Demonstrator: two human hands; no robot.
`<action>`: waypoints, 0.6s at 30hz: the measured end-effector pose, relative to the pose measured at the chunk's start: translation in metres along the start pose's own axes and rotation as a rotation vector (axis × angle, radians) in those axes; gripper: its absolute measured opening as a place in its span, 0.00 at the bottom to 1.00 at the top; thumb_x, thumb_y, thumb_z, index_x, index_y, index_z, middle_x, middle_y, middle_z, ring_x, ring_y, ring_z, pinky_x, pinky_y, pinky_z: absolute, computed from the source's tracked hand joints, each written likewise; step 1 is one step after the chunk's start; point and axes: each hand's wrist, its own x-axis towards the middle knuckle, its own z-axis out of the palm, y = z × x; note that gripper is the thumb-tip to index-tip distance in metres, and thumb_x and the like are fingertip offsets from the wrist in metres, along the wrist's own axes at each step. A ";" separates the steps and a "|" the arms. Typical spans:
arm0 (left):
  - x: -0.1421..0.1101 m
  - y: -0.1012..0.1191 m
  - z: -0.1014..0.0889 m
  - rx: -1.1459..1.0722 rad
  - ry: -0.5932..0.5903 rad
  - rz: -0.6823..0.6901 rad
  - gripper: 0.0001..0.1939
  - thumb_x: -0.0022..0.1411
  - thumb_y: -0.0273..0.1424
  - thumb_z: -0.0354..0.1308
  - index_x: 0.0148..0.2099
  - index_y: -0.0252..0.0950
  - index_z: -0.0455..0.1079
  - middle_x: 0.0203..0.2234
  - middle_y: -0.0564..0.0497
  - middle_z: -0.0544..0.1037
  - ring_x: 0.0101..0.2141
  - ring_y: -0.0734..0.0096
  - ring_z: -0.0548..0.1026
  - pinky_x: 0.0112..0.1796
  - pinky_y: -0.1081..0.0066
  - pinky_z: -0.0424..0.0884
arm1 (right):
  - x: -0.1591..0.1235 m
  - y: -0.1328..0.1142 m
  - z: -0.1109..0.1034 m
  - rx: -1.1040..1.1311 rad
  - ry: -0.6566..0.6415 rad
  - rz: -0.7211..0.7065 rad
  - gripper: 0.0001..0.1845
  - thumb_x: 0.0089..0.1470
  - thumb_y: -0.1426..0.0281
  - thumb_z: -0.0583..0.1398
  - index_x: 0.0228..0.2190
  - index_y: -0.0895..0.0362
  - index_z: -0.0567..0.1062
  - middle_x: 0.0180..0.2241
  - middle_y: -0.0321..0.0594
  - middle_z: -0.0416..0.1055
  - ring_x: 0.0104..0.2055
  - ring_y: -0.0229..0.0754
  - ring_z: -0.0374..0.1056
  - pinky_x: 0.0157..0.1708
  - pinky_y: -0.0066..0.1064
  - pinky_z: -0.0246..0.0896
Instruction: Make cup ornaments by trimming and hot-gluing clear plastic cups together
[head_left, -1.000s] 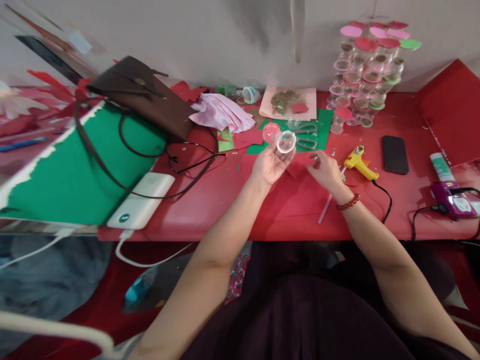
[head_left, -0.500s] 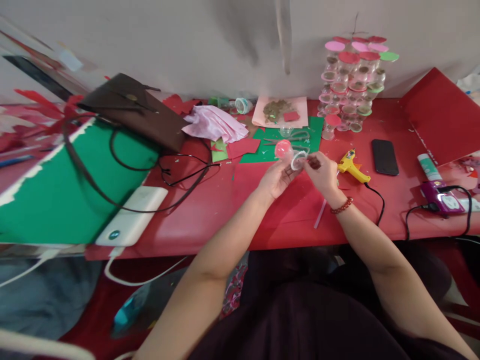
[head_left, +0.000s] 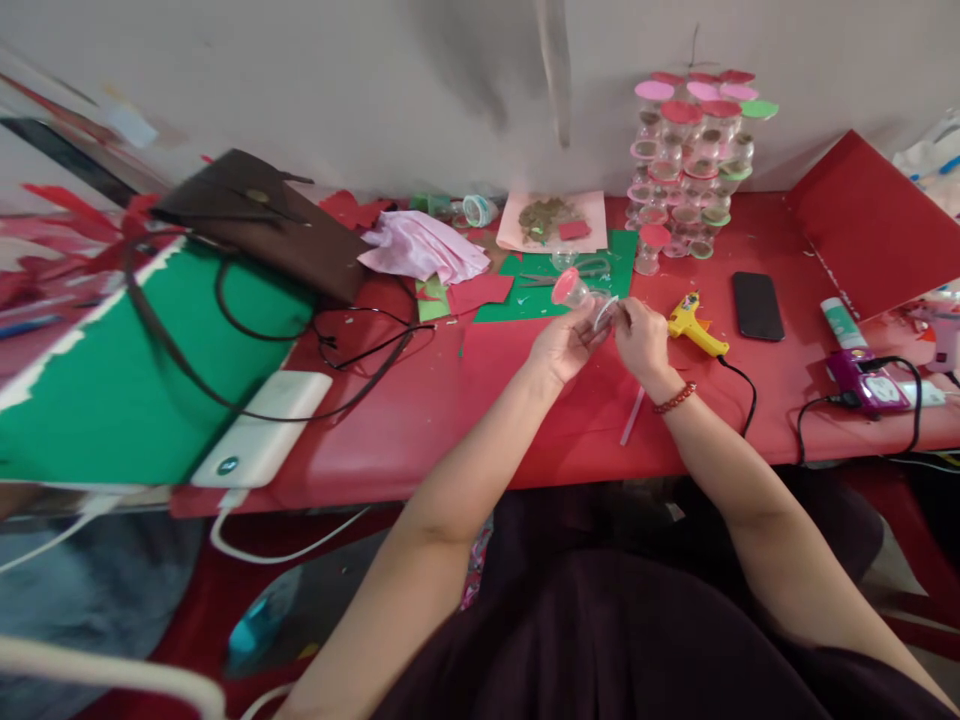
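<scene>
My left hand point(head_left: 561, 348) is closed around a small clear plastic cup point(head_left: 576, 288) with a red disc on its far end. The cup lies tilted, its white-rimmed end point(head_left: 604, 312) toward my right hand point(head_left: 642, 338). That hand is pinched at the rim; whether its fingers grip the rim itself or something small is hidden. Red paper point(head_left: 510, 370) lies beneath both hands. Just right of my right hand, a yellow glue gun point(head_left: 696, 325) rests on the table. A thin pink strip point(head_left: 631, 418) lies below that wrist.
Scissors point(head_left: 540, 279) lie on a green sheet point(head_left: 621, 262) behind my hands. A hanging of joined clear cups point(head_left: 682, 165) stands at the back. A phone point(head_left: 757, 306) and purple power adapter point(head_left: 862, 380) sit right; a brown bag point(head_left: 277, 225) and white power bank point(head_left: 262, 430) sit left.
The cup has turned in my left hand, so its red disc faces more to the left and its white rim shows nearly edge-on. The whole view has shifted slightly.
</scene>
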 end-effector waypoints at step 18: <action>0.004 -0.005 -0.011 -0.043 0.037 0.050 0.14 0.66 0.33 0.66 0.52 0.35 0.78 0.34 0.47 0.87 0.36 0.69 0.85 0.50 0.69 0.78 | -0.002 -0.008 -0.001 0.074 -0.038 0.009 0.08 0.63 0.71 0.57 0.38 0.55 0.77 0.33 0.43 0.79 0.35 0.44 0.73 0.39 0.33 0.63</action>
